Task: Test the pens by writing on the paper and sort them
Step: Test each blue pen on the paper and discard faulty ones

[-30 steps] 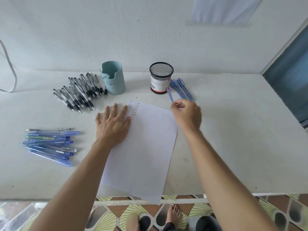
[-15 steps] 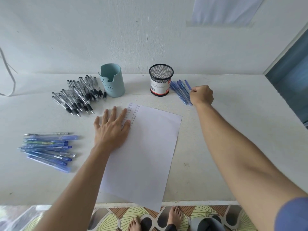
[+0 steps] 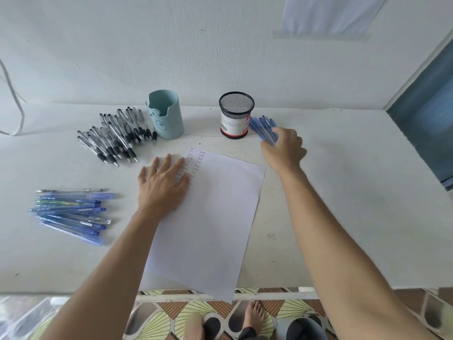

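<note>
Now the left hand [image 3: 163, 185] lies flat, fingers straight and spread, on the top-left corner of the paper [image 3: 210, 217]. The right hand [image 3: 284, 148] is at the blue pens [image 3: 262, 125] piled just right of the mesh cup [image 3: 236, 116] — its fingertips touch them, but whether they pinch one I cannot tell.

Black wire-mesh cylindrical cup [image 3: 232, 125] with a white and red label, upright on a white tabletop [image 3: 343, 192]. Left of it, apart, a pale teal plastic cup [image 3: 169, 123] with a notched rim, also upright. Behind it, a white plastered wall [image 3: 171, 45]; up and right, a pale taped sheet [image 3: 328, 13]. Far left, a white cable [image 3: 14, 101]. Far right, a blue-grey panel [image 3: 426, 123]. Below, patterned floor tiles [image 3: 157, 322]
</note>
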Tool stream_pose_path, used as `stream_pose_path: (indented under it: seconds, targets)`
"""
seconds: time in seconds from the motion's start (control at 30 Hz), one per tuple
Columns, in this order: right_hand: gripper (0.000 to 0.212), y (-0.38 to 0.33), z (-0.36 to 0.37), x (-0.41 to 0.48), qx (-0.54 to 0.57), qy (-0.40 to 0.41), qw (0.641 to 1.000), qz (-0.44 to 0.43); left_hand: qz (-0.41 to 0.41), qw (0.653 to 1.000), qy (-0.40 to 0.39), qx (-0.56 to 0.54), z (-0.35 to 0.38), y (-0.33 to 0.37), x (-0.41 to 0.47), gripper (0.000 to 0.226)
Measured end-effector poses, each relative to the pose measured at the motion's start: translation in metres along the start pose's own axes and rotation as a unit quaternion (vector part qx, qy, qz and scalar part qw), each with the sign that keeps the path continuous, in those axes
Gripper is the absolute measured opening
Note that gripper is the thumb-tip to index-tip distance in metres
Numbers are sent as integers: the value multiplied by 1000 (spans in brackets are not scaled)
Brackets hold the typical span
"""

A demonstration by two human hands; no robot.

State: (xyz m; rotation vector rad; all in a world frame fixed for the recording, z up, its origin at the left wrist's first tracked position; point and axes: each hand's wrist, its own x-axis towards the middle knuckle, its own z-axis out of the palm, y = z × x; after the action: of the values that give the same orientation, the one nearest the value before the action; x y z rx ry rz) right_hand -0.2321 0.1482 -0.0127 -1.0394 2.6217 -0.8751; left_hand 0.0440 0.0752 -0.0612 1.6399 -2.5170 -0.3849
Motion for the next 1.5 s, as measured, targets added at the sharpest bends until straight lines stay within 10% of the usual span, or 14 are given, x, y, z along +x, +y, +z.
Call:
stream_pose_path:
  seconds: [0.33,0.57,0.8,1.23,1.5]
  targets:
    - [51,-8,58,-102,-49,-99,979,-169,-26,961,74,-264,-21,-15,-10,72]
    - [69,-6,64,-109,-111,-100,972,-183,-111,972,196,-64,-41,-47,-33,27]
    - [68,-7,64,-111,-117,-97,971,-185,-247,963,83,66,-53,-78,-39,33]
    - [66,-5,65,-111,-114,-89,972,-186,-38,985,150,-74,-48,-88,-37,38]
    - [65,-5,65,-111,-113,-89,972,-187,-93,983,160,-17,-37,-83,-30,15]
